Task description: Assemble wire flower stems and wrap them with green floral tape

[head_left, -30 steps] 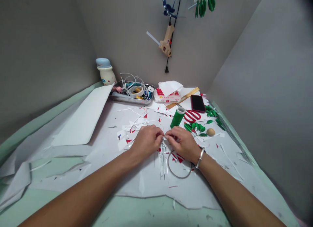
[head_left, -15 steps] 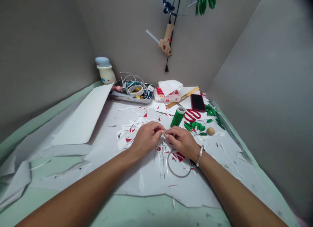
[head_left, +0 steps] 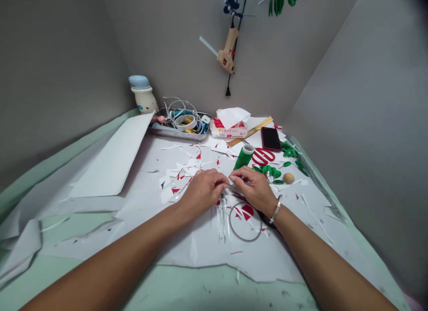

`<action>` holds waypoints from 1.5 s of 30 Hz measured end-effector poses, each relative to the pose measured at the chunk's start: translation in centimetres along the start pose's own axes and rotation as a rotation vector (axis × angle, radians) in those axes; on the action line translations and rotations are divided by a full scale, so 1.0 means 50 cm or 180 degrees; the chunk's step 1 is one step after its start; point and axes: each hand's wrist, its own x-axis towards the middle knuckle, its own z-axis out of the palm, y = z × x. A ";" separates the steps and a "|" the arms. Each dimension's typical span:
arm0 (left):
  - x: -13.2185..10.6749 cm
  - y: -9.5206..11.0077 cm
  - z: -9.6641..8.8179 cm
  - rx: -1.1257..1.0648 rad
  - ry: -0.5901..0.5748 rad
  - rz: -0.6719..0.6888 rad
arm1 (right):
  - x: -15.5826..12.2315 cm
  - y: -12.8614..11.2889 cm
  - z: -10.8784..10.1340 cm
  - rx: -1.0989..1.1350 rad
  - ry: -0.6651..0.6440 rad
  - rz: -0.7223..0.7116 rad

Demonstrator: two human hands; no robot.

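**Two hands pinch a tiny strip**

In the middle of the frame, the left hand (head_left: 203, 191) and the right hand (head_left: 254, 188) meet, fingertip to fingertip. Both are curled almost closed. Each one pinches an end of a thin white strip (head_left: 230, 182), held just above the white paper (head_left: 200, 246) that covers the green bench (head_left: 187, 295). The strip is too small to tell if it is paper or wire.

It looks very light and bendy, and it could crease or tear with a hard tug. A soft pinch near each end, as the hands have it now, seems the safe way to hold it.

Just below the hands lie a bunch of loose strips (head_left: 222, 219) and a wire ring (head_left: 245, 222). A green thread spool (head_left: 244, 156) stands just above the right hand, with red scissors (head_left: 264, 155) beside it and green leaves (head_left: 271, 172) close by. A glue gun (head_left: 228, 50) hangs on the wall at the top.

Since one second ago, the hands have slid a little up and to the right in the frame, with the same closed pinch. The right wrist now sits farther from the ring, so more of the ring and the red scrap inside it shows.
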 end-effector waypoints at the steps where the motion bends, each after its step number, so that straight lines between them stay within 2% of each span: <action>1: 0.001 0.002 -0.002 -0.0145 0.0024 -0.0046 | 0.000 0.002 0.000 0.0042 -0.0013 0.0055; 4: 0.002 0.004 -0.006 -0.0474 0.0170 -0.0200 | -0.001 0.003 0.004 0.0074 -0.0121 0.0018; 7: 0.003 0.000 -0.006 -0.0509 0.0338 -0.0315 | -0.005 -0.002 0.010 -0.0051 -0.0289 -0.0250; 10: 0.004 -0.007 -0.002 -0.0222 0.0459 -0.0369 | -0.008 -0.008 0.014 -0.0251 -0.0415 -0.0530; 13: 0.003 -0.012 0.002 0.0169 0.0383 -0.0231 | -0.008 -0.012 0.011 -0.0369 -0.0316 -0.0657; 19: -0.003 -0.007 0.005 0.0388 -0.0041 0.0184 | -0.003 -0.007 0.002 -0.0213 -0.0004 -0.0311; 24: 0.001 -0.001 -0.003 -0.0261 0.0075 -0.0031 | 0.000 0.011 0.004 0.0104 -0.0027 0.0068; 29: 0.004 -0.005 -0.008 -0.0597 0.0381 -0.0320 | -0.005 0.004 0.015 -0.0040 -0.0201 -0.0223; 32: 0.004 -0.011 -0.005 -0.0255 0.0514 -0.0348 | -0.009 -0.010 0.019 -0.0266 -0.0337 -0.0490; 35: 0.001 -0.013 0.000 0.0211 0.0416 -0.0171 | -0.009 -0.018 0.016 -0.0380 -0.0255 -0.0600; 40: -0.004 -0.007 0.001 0.0350 0.0056 0.0150 | -0.002 -0.007 0.006 -0.0206 0.0029 -0.0292; 45: 0.000 -0.001 -0.007 -0.0309 0.0131 -0.0030 | 0.000 0.006 0.008 0.0007 -0.0036 -0.0026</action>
